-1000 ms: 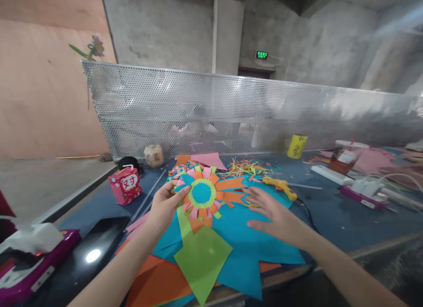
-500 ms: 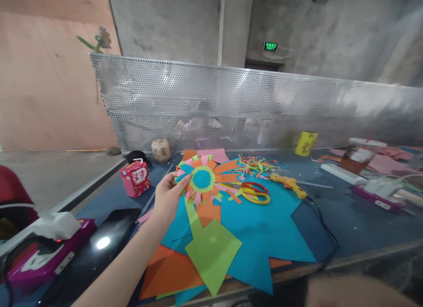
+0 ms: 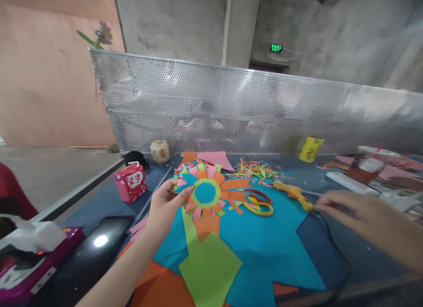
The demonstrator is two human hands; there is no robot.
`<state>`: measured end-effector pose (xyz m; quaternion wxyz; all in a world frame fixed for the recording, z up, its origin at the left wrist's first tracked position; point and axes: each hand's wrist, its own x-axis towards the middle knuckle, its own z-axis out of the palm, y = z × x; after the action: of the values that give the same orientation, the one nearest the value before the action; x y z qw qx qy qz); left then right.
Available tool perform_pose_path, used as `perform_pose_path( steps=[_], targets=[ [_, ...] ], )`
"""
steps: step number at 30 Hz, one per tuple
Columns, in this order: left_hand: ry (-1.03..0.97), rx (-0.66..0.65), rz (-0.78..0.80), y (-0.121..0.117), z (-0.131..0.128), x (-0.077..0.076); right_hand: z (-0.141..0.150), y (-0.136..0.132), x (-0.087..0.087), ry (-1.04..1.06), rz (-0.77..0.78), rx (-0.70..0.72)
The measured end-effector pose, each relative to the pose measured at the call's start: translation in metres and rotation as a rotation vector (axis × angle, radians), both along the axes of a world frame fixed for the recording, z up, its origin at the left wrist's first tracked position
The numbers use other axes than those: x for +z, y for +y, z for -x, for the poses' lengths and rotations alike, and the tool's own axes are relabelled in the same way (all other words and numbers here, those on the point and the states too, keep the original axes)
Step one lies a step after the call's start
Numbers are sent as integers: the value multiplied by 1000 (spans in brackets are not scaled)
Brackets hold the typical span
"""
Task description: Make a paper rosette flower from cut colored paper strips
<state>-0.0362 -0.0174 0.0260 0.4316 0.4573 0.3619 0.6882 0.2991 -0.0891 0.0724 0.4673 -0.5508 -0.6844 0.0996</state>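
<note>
My left hand [image 3: 167,199] pinches a paper flower [image 3: 205,192] by its left petals, between thumb and fingers. It has a blue centre, a lime zigzag ring, and pink, orange, green and blue strips around. At the right, my right hand [image 3: 343,208] has its fingers drawn together at the handle end of a yellow glue gun [image 3: 292,194], where the cord leaves it. Whether they grip the gun or cord is unclear. Scissors with red and yellow handles [image 3: 261,206] lie beside the flower, partly over orange strips [image 3: 236,184]. A lime paper sheet [image 3: 211,267] lies on large blue paper [image 3: 261,245].
Paper scraps [image 3: 254,168] lie behind the scissors. On the left are a pink box [image 3: 130,182], a black phone [image 3: 89,254] and a purple power strip [image 3: 69,241]. A yellow can [image 3: 311,149] and a drink cup [image 3: 370,164] stand right. A perforated metal screen [image 3: 198,100] borders the table.
My right hand has come up from the lower right edge to the glue gun's handle end. My left hand still holds the flower, and the view has shifted slightly.
</note>
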Motion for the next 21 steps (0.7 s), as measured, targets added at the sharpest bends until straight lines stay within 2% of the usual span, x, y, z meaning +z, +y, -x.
perform_pose_path(
  steps=[2, 4, 5, 8, 12, 18, 21],
  targets=[
    [30, 2, -30, 0, 0, -3, 30, 26, 9, -237, -89, 26],
    [78, 7, -48, -1, 1, -6, 62, 44, 11, -410, -312, 39],
    [114, 10, -58, -1, 2, -7, 77, 50, 10, -442, -407, 49],
    [270, 64, -129, -3, 4, -11, 105, 62, 1, -430, -476, 138],
    [541, 181, -362, -6, 7, -13, 113, 70, -16, -311, -441, 253],
    [1105, 240, -970, -17, 14, -6, 109, 68, -31, -277, -462, 299],
    [1302, 301, -1049, -21, 20, -9, 107, 66, -32, -310, -480, 322]
  ],
)
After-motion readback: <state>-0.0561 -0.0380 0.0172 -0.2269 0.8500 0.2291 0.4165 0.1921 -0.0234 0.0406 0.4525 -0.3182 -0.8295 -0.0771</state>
